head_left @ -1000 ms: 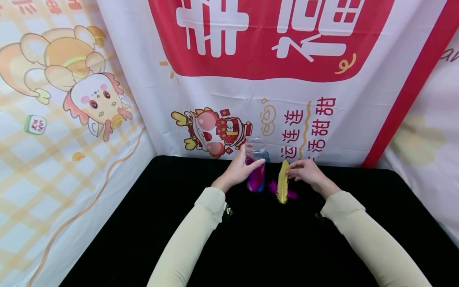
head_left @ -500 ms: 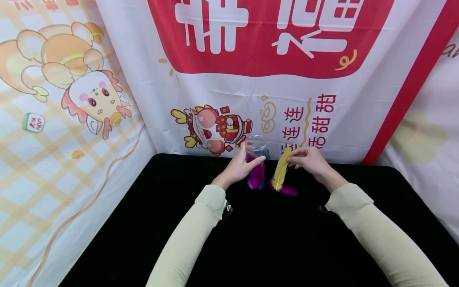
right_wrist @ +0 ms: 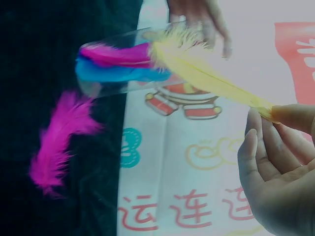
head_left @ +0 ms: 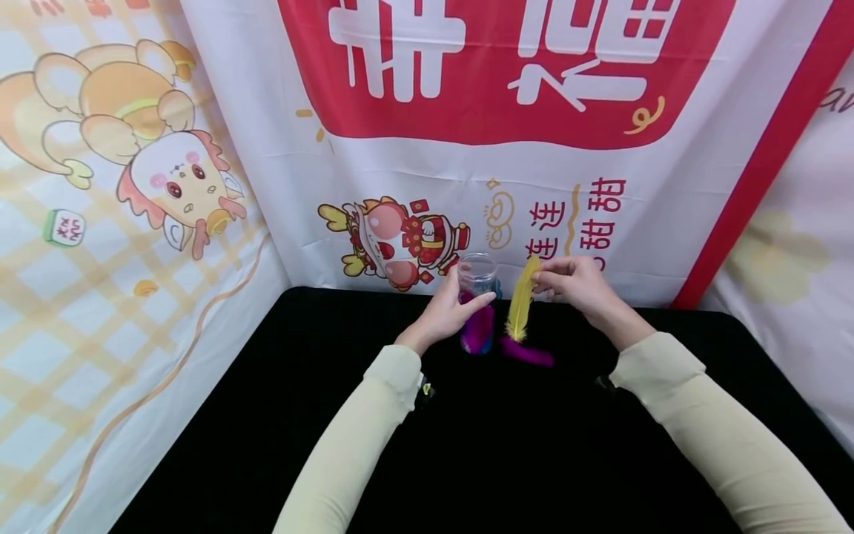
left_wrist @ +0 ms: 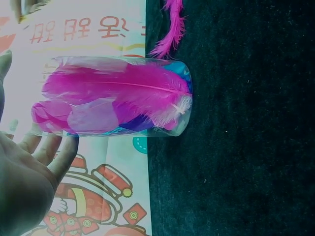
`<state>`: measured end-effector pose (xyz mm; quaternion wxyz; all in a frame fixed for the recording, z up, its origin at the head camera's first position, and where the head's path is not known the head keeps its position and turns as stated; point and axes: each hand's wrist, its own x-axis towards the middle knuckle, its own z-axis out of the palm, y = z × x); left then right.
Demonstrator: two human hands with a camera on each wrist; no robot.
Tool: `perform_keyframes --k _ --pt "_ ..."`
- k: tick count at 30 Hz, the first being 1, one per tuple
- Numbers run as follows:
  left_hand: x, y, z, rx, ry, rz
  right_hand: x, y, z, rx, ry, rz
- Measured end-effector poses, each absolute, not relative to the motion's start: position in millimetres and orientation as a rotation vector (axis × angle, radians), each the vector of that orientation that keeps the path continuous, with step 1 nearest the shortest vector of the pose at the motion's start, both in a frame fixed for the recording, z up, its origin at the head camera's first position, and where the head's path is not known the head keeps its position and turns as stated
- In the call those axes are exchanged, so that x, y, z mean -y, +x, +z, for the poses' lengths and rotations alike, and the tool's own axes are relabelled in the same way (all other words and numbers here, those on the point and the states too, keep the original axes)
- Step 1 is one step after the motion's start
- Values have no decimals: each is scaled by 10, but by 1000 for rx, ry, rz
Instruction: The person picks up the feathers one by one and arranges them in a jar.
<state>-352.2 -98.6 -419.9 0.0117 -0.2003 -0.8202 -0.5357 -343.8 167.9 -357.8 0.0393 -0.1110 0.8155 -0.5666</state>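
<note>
My left hand grips a clear plastic jar that stands upright near the back of the black table. Through its wall in the left wrist view, pink, purple and blue feathers fill the jar. A yellow feather hangs tip down from my right hand, which pinches its upper end between thumb and fingers. In the right wrist view the yellow feather crosses in front of the jar. On the table beside the jar lies a loose magenta feather, just below the yellow one.
The black cloth-covered table stretches toward me. Behind it hangs a white and red printed curtain, close to the jar and both hands. A checked printed curtain closes off the left side.
My right hand has risen, lifting the yellow feather off the magenta one and higher beside the jar. My left hand and the jar stay in place.
</note>
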Motion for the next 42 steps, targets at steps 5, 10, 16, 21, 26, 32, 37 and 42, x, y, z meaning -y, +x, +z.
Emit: perform_keyframes --k 5,10,16,21,26,32,37,42 --pt "971 -3521 -4210 2571 -615 -1662 -1640 -3399 -3434 -2556 -395 -1814" --pt "971 -3531 -4207 2559 -614 -1644 -1579 -3407 -3315 -2540 -426 -1921" --pt "966 -3551 -4207 2539 -634 -1623 -1532 -3406 -3182 -2514 -421 -2017" --pt "957 -3540 -4216 2548 -628 -1603 -1492 -3384 -3111 -2510 -455 -2089" --pt "965 -3520 -4207 2567 -620 -1578 -1441 -3369 -3056 -2490 -484 -2187" --pt "969 -3507 -4200 2569 -607 -1594 -1390 -3346 -2962 -2488 -468 -2243" --pt "961 -3508 -4203 2565 -609 -1594 -1348 -3342 -2881 -2468 -517 -2274" --pt "959 -3516 -4204 2567 -598 -1612 -1300 -3336 -2804 -2421 -588 -2319"
